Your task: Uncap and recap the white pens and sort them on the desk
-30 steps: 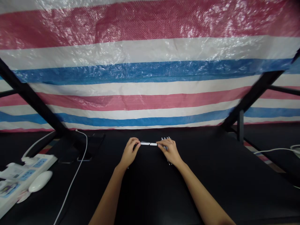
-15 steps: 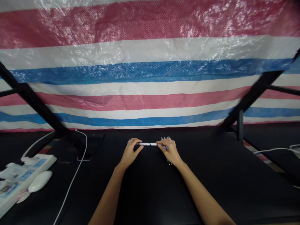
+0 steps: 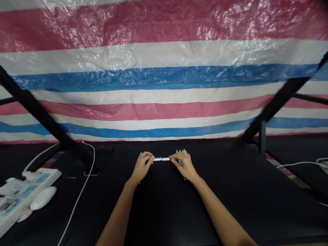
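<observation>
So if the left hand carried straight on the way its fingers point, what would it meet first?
The white pen-like tube, most likely: the left hand already pinches its end. Beyond it sits the right hand, on the other end.

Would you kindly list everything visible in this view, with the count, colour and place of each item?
Striped woven plastic tarpaulin: one, red, white and blue, hanging behind the table.
Flat table: one, black, across the lower view.
Diagonal metal struts: two, black, left and right, in front of the tarpaulin.
Rectangular power strip: one, white with blue panels, lower left.
Rounded computer mouse: one, white, beside the strip.
Thin cables: two, white, left and far right.
Flat phone-like slabs: at least two, dark, left of the hands.
Slim pen-shaped rod: one, white, between the hands.
Small toothed object: one, white, partly behind the right hand.
Left hand: one, on the rod's left end.
Right hand: one, on the rod's right end.
</observation>
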Demonstrator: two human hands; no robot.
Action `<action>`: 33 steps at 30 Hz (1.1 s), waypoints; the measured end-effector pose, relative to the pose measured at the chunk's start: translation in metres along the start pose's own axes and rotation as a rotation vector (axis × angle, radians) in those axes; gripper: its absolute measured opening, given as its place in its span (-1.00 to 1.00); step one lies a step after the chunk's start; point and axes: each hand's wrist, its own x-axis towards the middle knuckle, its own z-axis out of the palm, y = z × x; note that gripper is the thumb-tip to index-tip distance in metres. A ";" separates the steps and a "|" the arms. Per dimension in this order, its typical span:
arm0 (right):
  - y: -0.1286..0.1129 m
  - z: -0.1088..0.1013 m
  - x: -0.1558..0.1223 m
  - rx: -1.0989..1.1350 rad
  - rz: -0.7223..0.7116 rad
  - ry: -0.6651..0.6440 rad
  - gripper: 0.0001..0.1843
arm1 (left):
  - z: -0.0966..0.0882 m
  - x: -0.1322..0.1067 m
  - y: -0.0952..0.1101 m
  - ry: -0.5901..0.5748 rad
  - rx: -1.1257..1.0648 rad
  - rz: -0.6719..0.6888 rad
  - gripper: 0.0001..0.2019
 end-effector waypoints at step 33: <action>0.005 0.000 0.001 -0.056 0.089 0.038 -0.68 | -0.005 0.003 -0.008 0.128 -0.147 -0.200 -0.87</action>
